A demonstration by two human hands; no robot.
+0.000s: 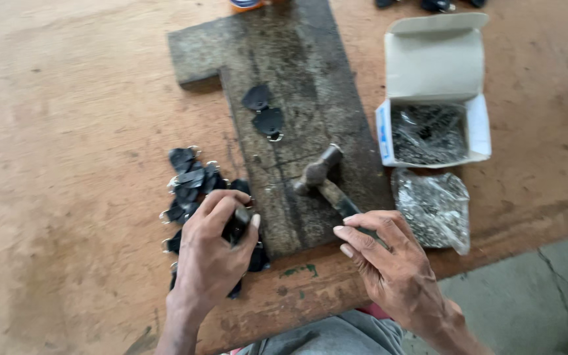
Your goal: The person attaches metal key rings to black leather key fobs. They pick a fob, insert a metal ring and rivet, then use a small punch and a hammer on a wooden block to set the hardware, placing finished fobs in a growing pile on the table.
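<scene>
Two hands (297, 256) over dark plank (297, 98) — worn wooden table (67, 131), grey floor (527, 296).

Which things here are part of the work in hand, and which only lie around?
In use:
left hand on black leather pieces
right hand on hammer
wooden board
two pieces on board

Lying about:
open box
plastic bag

Soft, even daylight fills the view, with only faint shadows under the left hand (213, 248) and right hand (389, 263) and no hard glare. Both hands are slightly smeared by motion blur, and the dark pieces beneath the left hand lose detail. Beyond the right hand, the surface (67, 131) looks washed-out and soft.
</scene>
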